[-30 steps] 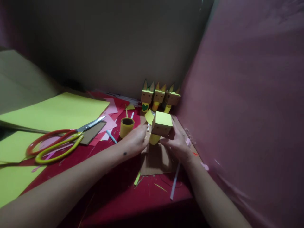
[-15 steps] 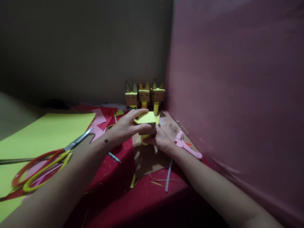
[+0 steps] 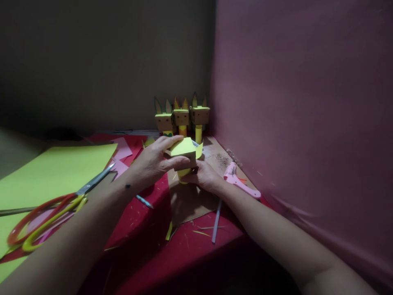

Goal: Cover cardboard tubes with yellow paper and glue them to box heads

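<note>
A small cardboard figure with a box head (image 3: 183,146) topped in yellow paper stands between my hands over a brown cardboard sheet (image 3: 196,203). My left hand (image 3: 159,157) is closed round the head, fingers along its top and far side, thumb across the front. Below it, my right hand (image 3: 206,175) grips the yellow tube body (image 3: 183,176) from the right; part of its fingers is hidden. A loose yellow paper flap (image 3: 199,150) sticks out at the head's right side.
Three finished-looking box-headed figures with ears (image 3: 181,116) stand behind. Scissors (image 3: 89,184) lie on yellow paper (image 3: 58,172) at left. A pink glue gun (image 3: 241,184), a glue stick (image 3: 216,223) and a pen (image 3: 144,201) lie around, beside the pink wall covering (image 3: 301,102).
The view has shifted slightly, so everything sits a little further left and higher. The box head appears turned and tilted a little, with its right flap showing more. Both hands keep their hold.
</note>
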Available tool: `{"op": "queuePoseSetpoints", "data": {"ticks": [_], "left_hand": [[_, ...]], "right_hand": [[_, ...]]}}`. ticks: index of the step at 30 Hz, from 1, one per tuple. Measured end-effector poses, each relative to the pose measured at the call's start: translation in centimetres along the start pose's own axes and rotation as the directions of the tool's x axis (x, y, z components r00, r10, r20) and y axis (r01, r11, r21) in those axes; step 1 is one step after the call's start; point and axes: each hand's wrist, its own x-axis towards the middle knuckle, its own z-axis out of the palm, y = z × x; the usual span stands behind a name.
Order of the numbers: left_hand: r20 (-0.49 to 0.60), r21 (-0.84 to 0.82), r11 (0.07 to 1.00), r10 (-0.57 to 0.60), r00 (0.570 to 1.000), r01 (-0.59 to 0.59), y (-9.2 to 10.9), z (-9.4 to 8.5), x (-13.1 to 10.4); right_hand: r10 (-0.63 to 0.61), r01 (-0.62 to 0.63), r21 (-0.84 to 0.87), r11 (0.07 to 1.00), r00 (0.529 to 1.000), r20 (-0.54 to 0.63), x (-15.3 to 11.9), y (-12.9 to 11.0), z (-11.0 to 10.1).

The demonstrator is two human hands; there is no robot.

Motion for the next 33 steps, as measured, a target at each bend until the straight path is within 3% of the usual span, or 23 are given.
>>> {"op": "queuePoseSetpoints", "data": {"ticks": [18,25,33], "left_hand": [[-0.070,0.189,0.982,0.024,0.997,-0.011,1.0,0.0,-0.7],[-0.043,0.135,0.990,0.051,0.998,-0.045,0.5,-0.5,-0.5],[-0.036,0.132,0.991,0.024,0.999,-0.019,0.6,0.2,-0.5]], "right_hand": [[-0.008,0.010,-0.036,0.999,0.999,0.054,0.0,-0.2,0.2],[-0.011,0.015,-0.046,0.999,0.997,0.077,0.0,-0.2,0.0],[-0.018,0.023,-0.064,0.998,0.996,0.085,0.1,0.0,-0.1]]}}
